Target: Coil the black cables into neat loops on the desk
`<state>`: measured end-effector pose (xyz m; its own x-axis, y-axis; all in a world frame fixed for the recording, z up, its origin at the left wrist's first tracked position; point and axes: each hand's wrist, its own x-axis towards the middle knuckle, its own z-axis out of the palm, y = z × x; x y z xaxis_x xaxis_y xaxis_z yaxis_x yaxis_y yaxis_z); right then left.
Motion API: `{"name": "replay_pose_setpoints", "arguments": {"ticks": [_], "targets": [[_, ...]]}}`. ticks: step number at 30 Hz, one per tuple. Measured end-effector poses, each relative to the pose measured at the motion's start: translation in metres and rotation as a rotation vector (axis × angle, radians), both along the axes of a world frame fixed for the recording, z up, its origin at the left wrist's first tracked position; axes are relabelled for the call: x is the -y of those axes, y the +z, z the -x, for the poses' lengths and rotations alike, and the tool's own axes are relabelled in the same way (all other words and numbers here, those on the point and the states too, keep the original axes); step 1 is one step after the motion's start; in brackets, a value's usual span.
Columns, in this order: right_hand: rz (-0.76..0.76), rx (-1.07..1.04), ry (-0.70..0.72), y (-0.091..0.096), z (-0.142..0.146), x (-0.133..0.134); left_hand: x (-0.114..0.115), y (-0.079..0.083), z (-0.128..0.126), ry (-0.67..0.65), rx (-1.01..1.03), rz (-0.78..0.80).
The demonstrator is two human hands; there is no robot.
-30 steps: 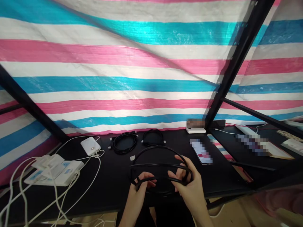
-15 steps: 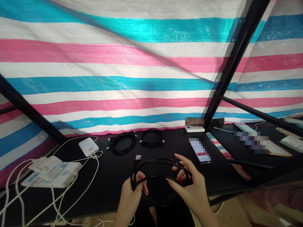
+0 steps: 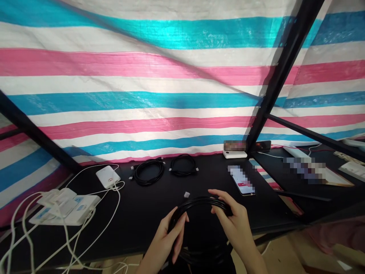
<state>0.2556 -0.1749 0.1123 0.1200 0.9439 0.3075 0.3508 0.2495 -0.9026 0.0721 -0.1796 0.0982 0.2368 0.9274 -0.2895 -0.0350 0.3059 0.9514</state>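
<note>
A thick black cable (image 3: 199,201) is looped into a coil between my two hands, over the front edge of the black table. My left hand (image 3: 171,236) grips the coil's left side, thumb and fingers around the strands. On the upper right, my right hand (image 3: 228,209) pinches the bundled strands between thumb and fingers. A pale connector end (image 3: 186,195) sticks up from the coil near my left hand. The coil's lower part hangs blurred against my dark clothing. Behind it lie two more coiled black cables, a larger one (image 3: 148,172) and a smaller one (image 3: 184,165).
A phone (image 3: 242,180) lies on the right of the table (image 3: 137,213). A white box (image 3: 234,153) stands behind it. At left are a white power strip (image 3: 82,211), white cords and a white device (image 3: 107,177). Black frame posts (image 3: 281,76) and striped sheeting (image 3: 159,83) enclose the back.
The loops have drawn together into a tighter bundle at the top. My left hand has moved right and turned, closing round the strands; the connector end has shifted right.
</note>
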Motion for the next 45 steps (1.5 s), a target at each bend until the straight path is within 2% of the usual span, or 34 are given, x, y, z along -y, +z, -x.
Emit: {"name": "replay_pose_setpoints", "arguments": {"ticks": [5,9,11,15,18,21,27,30,34,40,45], "targets": [[-0.034,0.050,0.077,0.002,0.002,0.004,0.007,0.000,0.001,0.070,0.093,0.114],[-0.061,0.029,0.163,0.008,0.001,0.008,0.007,-0.003,0.007,-0.096,0.156,0.087],[-0.064,0.015,0.176,0.010,0.000,0.010,0.007,-0.002,0.010,-0.132,0.193,0.082],[-0.079,-0.027,0.122,0.014,-0.002,0.009,0.006,0.000,0.009,-0.085,0.231,0.066],[-0.087,-0.043,0.043,0.015,-0.005,0.007,0.002,-0.001,0.002,-0.099,0.262,0.030],[-0.097,-0.023,0.041,0.016,-0.008,0.008,-0.002,0.000,-0.005,-0.061,0.299,-0.006],[-0.138,-0.031,0.036,0.019,-0.006,0.013,0.009,0.019,-0.003,0.187,0.055,-0.198],[-0.141,-0.044,0.020,0.019,-0.003,0.014,0.014,0.026,0.005,0.186,-0.016,-0.196],[-0.136,-0.051,0.040,0.022,0.001,0.015,0.016,0.027,0.013,0.193,-0.056,-0.209],[-0.137,-0.087,0.067,0.024,0.014,0.018,0.016,0.031,0.016,0.067,-0.199,-0.265],[-0.092,-0.105,0.053,0.019,0.017,0.017,0.016,0.021,0.017,0.041,-0.191,-0.239]]}}
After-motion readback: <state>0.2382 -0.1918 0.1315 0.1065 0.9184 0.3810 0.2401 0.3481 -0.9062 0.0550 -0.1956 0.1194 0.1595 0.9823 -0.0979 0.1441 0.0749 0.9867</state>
